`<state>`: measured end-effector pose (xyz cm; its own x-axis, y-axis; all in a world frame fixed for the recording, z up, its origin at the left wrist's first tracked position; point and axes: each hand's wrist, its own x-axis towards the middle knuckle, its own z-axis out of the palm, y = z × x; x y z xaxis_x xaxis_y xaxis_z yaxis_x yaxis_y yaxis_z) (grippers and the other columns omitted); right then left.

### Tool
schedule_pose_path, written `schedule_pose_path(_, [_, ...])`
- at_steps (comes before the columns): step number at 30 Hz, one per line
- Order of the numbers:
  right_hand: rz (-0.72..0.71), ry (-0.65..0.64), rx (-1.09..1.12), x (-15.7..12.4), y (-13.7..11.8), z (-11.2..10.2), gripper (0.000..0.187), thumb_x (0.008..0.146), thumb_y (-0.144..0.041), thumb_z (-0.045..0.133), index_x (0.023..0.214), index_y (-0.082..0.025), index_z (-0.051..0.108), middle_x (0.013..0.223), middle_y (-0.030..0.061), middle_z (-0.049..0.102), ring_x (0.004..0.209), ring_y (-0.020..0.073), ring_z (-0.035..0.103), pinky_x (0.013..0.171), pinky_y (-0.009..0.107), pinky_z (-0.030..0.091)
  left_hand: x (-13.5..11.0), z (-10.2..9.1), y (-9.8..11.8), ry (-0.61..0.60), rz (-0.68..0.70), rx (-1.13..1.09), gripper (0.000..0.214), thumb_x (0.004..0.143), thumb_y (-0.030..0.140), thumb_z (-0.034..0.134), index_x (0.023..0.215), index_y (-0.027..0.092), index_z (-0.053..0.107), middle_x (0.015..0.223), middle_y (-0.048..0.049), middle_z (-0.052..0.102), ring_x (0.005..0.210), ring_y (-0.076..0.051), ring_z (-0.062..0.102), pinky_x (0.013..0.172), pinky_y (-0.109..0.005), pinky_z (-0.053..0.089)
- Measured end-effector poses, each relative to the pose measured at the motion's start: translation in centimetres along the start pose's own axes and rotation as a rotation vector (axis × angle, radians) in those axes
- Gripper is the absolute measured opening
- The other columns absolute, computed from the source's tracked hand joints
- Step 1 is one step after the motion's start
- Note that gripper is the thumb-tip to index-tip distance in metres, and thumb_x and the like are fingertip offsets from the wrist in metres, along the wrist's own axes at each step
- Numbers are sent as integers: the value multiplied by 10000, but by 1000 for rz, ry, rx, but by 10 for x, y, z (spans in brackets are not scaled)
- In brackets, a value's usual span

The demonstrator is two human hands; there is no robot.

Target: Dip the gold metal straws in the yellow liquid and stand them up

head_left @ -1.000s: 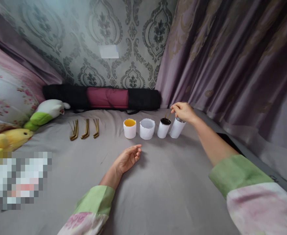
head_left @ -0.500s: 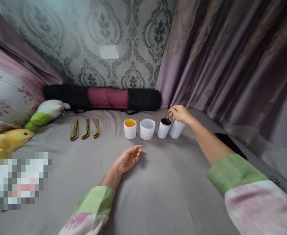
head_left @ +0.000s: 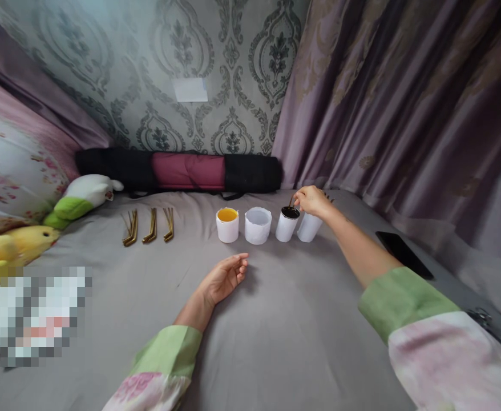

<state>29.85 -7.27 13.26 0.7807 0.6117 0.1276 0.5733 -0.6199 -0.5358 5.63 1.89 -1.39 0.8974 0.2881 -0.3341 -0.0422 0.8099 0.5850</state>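
Note:
My right hand (head_left: 312, 201) is over the right pair of containers, fingertips pinched on a thin brown rod (head_left: 292, 200) at the mouth of a dark-lined white cup (head_left: 285, 228). Partly behind that hand leans another white cup (head_left: 309, 229), with dark thin tips (head_left: 328, 198) showing above it. My left hand (head_left: 225, 278) rests on the grey sheet, palm turned up, fingers loosely bent and holding nothing. Beyond it stand a white cup with a yellow inside (head_left: 227, 231) and a wider white cup (head_left: 257, 231).
Bundles of bent gold-brown rods (head_left: 150, 227) lie to the left. A rolled black and maroon bag (head_left: 188, 171) lies along the wall. Plush toys (head_left: 83, 194) sit at the left, and a black phone (head_left: 404, 254) lies at the right by the curtain.
My right hand has shifted slightly left and down beside the dark-lined cup, and the thin tips behind it now show. My left hand stays where it was.

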Motion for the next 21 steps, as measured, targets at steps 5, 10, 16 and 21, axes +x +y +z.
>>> schedule_pose_path(5, [43,-5,-28,0,-4,0,171,784,-138,470,780,-101,637,654,57,642,432,63,519,411,149,382,2,-3,-1,-14,3,-1,220,778,168,544,979,82,565,778,-46,548,606,-64,503,546,-181,437])
schedule_pose_path(10, [65,14,-34,1,-3,3,171,773,-144,476,786,-98,639,623,53,628,409,66,509,406,153,381,3,-4,-1,-14,5,3,239,773,172,554,994,80,563,785,-45,543,613,-64,502,560,-183,440])
schedule_pose_path(16, [41,32,-81,10,7,9,210,768,-175,456,697,-113,644,522,48,591,459,100,539,448,176,389,1,-2,0,-1,7,9,222,779,168,542,981,80,567,774,-48,546,604,-64,502,553,-182,437])
schedule_pose_path(21, [5,45,-105,18,17,13,226,766,-196,448,682,-127,646,508,46,593,480,110,544,486,194,394,1,-2,0,-7,6,6,224,776,164,545,983,81,568,774,-46,547,601,-62,499,555,-181,437])
